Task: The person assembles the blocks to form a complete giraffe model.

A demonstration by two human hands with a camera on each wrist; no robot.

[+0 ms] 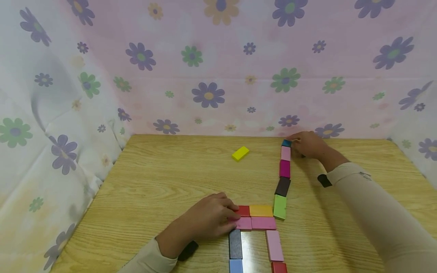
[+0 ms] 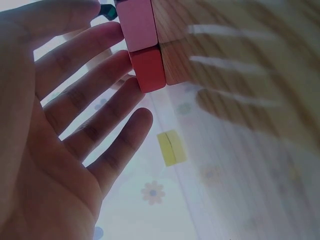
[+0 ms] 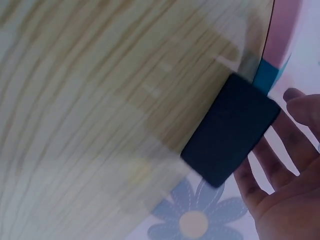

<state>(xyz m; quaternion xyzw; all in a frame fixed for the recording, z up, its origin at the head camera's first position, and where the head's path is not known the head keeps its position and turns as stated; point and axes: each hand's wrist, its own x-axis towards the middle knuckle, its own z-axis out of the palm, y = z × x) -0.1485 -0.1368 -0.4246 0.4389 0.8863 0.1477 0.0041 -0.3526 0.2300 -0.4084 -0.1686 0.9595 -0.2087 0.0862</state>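
My left hand (image 1: pixel 213 216) touches the left end of a double row of blocks, at a red block (image 1: pixel 244 211) and a pink block (image 1: pixel 244 223). In the left wrist view its fingers are spread and nearly straight. My right hand (image 1: pixel 308 145) is at the table's far edge, a fingertip against a teal block (image 1: pixel 286 143). In the right wrist view a black block (image 3: pixel 230 130) hides its fingertips, so I cannot tell whether they hold that block. From the teal block a line runs towards me: light pink, magenta (image 1: pixel 285 169), dark brown, then lime green (image 1: pixel 280 207).
A yellow block (image 1: pixel 240 153) lies alone near the back of the table (image 1: pixel 170 170). Nearer me, grey (image 1: pixel 235 244) and light pink (image 1: pixel 274 245) blocks begin two columns, with blue and red below. An orange block (image 1: pixel 261 211) adjoins the red one. Flowered cloth (image 1: pixel 208 76) hangs behind.
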